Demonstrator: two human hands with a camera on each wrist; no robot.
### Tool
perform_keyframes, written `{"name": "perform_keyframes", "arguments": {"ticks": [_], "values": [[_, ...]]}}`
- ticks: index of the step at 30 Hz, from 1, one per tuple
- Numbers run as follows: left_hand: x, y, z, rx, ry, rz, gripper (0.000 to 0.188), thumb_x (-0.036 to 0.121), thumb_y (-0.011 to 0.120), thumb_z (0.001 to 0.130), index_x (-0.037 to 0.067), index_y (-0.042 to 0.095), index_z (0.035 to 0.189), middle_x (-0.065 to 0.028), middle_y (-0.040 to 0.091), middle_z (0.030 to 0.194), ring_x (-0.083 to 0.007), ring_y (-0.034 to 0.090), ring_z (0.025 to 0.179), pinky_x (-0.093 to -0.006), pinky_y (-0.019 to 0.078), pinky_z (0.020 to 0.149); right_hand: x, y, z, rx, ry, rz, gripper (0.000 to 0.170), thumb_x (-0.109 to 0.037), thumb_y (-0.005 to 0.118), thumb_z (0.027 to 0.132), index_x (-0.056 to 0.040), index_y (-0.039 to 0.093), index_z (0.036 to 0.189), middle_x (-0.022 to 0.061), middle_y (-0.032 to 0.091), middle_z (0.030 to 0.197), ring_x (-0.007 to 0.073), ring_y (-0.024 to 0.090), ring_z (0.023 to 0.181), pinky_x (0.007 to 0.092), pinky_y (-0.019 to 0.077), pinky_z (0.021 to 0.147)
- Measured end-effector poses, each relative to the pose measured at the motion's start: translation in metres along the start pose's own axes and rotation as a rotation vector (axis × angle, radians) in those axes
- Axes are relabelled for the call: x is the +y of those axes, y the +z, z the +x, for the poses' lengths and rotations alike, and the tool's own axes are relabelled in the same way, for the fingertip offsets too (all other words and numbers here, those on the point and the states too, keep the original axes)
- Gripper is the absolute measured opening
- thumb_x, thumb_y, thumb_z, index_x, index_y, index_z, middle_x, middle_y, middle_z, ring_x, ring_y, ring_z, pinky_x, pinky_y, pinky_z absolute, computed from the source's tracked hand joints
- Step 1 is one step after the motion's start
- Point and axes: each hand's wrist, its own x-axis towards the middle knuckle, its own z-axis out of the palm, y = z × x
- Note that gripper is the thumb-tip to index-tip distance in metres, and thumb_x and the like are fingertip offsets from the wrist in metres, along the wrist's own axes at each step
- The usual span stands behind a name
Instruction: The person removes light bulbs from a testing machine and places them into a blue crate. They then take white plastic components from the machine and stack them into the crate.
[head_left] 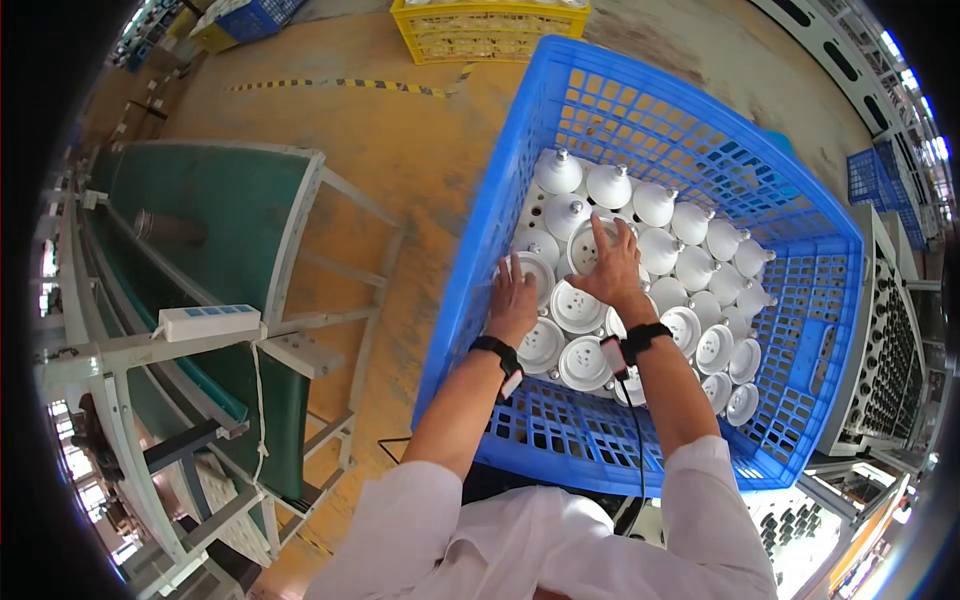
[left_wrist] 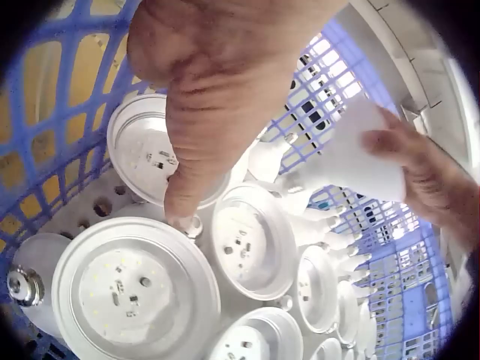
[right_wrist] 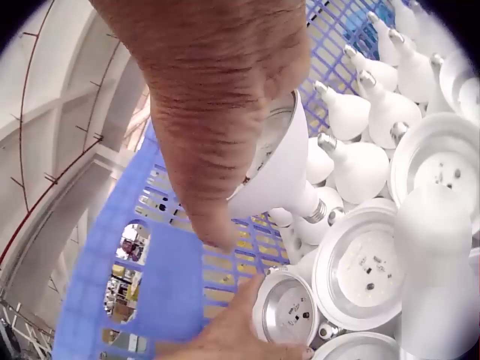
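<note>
My right hand point(head_left: 615, 275) holds an open-topped white LED bulb housing point(right_wrist: 289, 172) by its wide rim, tilted, with its metal screw cap pointing down among the others. In the left wrist view the same hand appears at the right, fingers wrapped round that white cone. My left hand point(head_left: 512, 308) grips the rim of another open bulb housing point(right_wrist: 286, 309) beside the crate's left wall, thumb and fingers on opposite sides. Small parts show on the round board inside this one. Around both hands stand rows of similar bulb housings point(head_left: 578, 306), some cap up, others open side up.
A blue lattice crate point(head_left: 480, 240) surrounds the bulbs, with high walls near both forearms. A cable point(head_left: 641, 440) runs down from the right wrist camera. To the left stands a green conveyor point(head_left: 225, 190) on a metal frame; a yellow crate point(head_left: 480, 35) sits beyond.
</note>
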Motion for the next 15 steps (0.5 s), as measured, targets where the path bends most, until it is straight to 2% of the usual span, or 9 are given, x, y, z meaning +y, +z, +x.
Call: {"name": "perform_keyframes", "arguments": {"ticks": [1,3,4,9,13,15], "values": [[0.001,-0.007,-0.005,0.004,-0.008,0.002,0.048,0.009,0.063,0.074,0.000,0.050,0.120,-0.0256,0.016,0.145,-0.0421,0.018,0.134,-0.0467,0.0215,0.109,-0.002,0.008,0.009,-0.029,0.007,-0.009,0.110,-0.040,0.081,0.051,-0.0219,0.024,0.143,0.0246,0.023,0.137,0.0417,0.020,0.130,0.0511,0.0255,0.103],[0.003,-0.018,-0.011,-0.086,0.015,-0.017,0.039,0.007,0.059,0.075,-0.002,0.055,0.113,-0.0270,0.024,0.142,-0.0429,0.022,0.132,-0.0469,0.0253,0.107,-0.004,0.022,0.024,-0.053,0.022,-0.014,0.110,-0.040,0.081,0.051,-0.0219,0.023,0.143,0.0240,0.023,0.137,0.0408,0.020,0.130,0.0506,0.0245,0.103],[0.002,-0.019,-0.014,-0.029,0.033,-0.004,0.039,0.010,0.063,0.074,-0.003,0.057,0.110,-0.0272,0.030,0.139,-0.0431,0.027,0.130,-0.0468,0.0291,0.104,-0.004,0.028,0.030,-0.072,0.020,-0.032,0.110,-0.041,0.081,0.051,-0.0224,0.023,0.143,0.0237,0.024,0.137,0.0404,0.020,0.130,0.0505,0.0247,0.103],[0.001,-0.027,-0.018,-0.069,0.035,-0.058,0.046,0.018,0.069,0.073,-0.002,0.056,0.113,-0.0256,0.030,0.139,-0.0417,0.029,0.129,-0.0469,0.0309,0.103,-0.003,0.050,0.041,-0.146,0.074,-0.052,0.114,-0.043,0.081,0.051,-0.0243,0.018,0.144,0.0210,0.023,0.138,0.0377,0.020,0.131,0.0505,0.0249,0.102],[0.009,-0.035,-0.020,-0.074,-0.001,-0.114,0.049,0.020,0.070,0.072,0.001,0.056,0.115,-0.0236,0.032,0.140,-0.0392,0.032,0.129,-0.0458,0.0318,0.104,0.003,0.050,0.042,-0.206,0.113,-0.025,0.116,-0.043,0.081,0.051,-0.0257,0.015,0.145,0.0207,0.017,0.143,0.0389,0.015,0.134,0.0552,0.0240,0.103],[0.011,-0.041,-0.022,-0.062,-0.013,-0.114,0.049,0.021,0.070,0.072,0.002,0.057,0.115,-0.0229,0.035,0.138,-0.0374,0.034,0.128,-0.0440,0.0331,0.103,0.010,0.046,0.037,-0.212,0.107,0.005,0.115,-0.045,0.081,0.052,-0.0254,0.015,0.145,0.0218,0.019,0.143,0.0398,0.014,0.135,0.0567,0.0233,0.104]]}}
